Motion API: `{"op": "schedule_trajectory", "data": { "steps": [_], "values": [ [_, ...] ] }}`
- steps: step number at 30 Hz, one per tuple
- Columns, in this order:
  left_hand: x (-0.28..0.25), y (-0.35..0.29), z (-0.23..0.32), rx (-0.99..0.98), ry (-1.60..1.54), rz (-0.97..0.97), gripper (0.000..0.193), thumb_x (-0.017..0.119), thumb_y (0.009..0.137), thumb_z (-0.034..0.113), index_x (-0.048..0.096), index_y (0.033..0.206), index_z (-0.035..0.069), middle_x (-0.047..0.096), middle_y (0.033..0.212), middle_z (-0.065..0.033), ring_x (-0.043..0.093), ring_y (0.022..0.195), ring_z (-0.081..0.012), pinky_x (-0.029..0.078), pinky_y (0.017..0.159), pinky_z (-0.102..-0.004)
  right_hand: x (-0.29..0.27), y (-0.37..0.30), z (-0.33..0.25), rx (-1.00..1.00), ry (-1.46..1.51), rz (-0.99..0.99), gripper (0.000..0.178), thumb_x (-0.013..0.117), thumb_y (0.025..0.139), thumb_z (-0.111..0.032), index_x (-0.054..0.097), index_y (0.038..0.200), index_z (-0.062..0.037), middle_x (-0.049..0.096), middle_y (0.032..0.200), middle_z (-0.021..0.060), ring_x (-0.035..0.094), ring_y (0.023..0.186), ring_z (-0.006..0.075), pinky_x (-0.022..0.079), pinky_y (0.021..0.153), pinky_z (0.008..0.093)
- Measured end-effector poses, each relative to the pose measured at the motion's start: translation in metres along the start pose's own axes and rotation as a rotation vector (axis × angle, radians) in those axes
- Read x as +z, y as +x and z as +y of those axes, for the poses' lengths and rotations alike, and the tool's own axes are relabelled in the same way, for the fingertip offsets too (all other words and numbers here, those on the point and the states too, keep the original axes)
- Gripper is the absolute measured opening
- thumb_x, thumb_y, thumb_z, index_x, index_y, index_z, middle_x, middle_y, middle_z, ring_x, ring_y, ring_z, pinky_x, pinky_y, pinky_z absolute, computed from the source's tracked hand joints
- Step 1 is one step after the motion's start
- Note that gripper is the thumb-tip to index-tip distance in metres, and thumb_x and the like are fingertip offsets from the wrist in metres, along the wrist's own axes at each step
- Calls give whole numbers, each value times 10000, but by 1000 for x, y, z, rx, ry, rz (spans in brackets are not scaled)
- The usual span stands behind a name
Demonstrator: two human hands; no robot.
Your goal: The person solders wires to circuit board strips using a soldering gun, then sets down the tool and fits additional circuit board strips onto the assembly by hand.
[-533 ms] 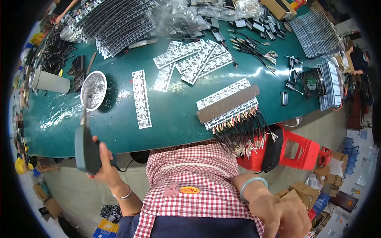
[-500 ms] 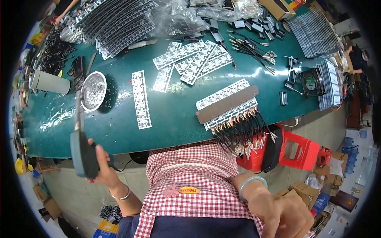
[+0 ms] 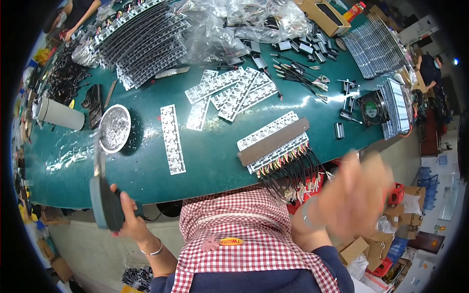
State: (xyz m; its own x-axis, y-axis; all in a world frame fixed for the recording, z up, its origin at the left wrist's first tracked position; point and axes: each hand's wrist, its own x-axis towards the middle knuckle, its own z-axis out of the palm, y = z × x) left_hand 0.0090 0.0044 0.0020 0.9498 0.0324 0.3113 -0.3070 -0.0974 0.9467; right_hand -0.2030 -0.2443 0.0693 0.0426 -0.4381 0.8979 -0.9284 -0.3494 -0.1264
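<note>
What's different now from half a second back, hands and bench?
The right hand has swung up from low beside the apron toward the bench edge; it is blurred and shows nothing held. The left hand keeps its grip on the soldering iron, shifted only slightly, tip up near the round metal dish. The circuit board strips and the wired board lie as before.
</note>
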Motion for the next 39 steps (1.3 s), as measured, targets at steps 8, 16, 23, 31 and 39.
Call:
{"op": "schedule_trajectory", "data": {
  "steps": [8, 16, 23, 31, 39],
  "values": [
    [-11, 28, -25, -117, 96, 27, 192, 632, 809, -1, 617, 985, -76, 613, 840, -65, 437, 533, -62, 337, 461, -210, 270, 15, 7, -13, 905, -621, 123, 638, 775, -13, 640, 897, -31, 558, 971, 107, 579, 906, 248, 506, 731, 330],
    [-14, 7, -20, -155, -18, -5, 274, 589, 837, -11, 556, 1101, -77, 620, 1050, -134, 411, 536, -57, 331, 460, -205, 318, 13, 9, -248, 622, -991, 63, 667, 756, -83, 641, 802, -48, 559, 962, 113, 534, 960, 297, 443, 834, 390],
    [-5, 0, -22, -176, -85, -65, 288, 600, 833, -11, 547, 1110, -69, 615, 1088, -154, 421, 536, -58, 336, 459, -204, 316, 20, 9, -411, 552, -999, 86, 658, 779, -111, 620, 834, -57, 529, 1028, 112, 498, 1003, 303, 437, 845, 398],
    [0, -11, -19, -220, -126, -119, 293, 601, 819, -45, 544, 1105, -69, 622, 1070, -152, 450, 552, -72, 347, 465, -213, 321, 16, 11, -531, 587, -1009, 104, 671, 774, -107, 595, 815, -49, 509, 1046, 123, 479, 995, 328, 420, 867, 398],
    [16, -22, -9, -258, -97, -228, 276, 610, 825, 12, 566, 1083, -75, 616, 906, -89, 410, 518, -63, 304, 453, -204, 271, 51, 7, -367, 607, -979, 176, 497, 864, -89, 495, 1021, -10, 485, 1016, 198, 495, 919, 394, 435, 813, 423]
  ]
}}
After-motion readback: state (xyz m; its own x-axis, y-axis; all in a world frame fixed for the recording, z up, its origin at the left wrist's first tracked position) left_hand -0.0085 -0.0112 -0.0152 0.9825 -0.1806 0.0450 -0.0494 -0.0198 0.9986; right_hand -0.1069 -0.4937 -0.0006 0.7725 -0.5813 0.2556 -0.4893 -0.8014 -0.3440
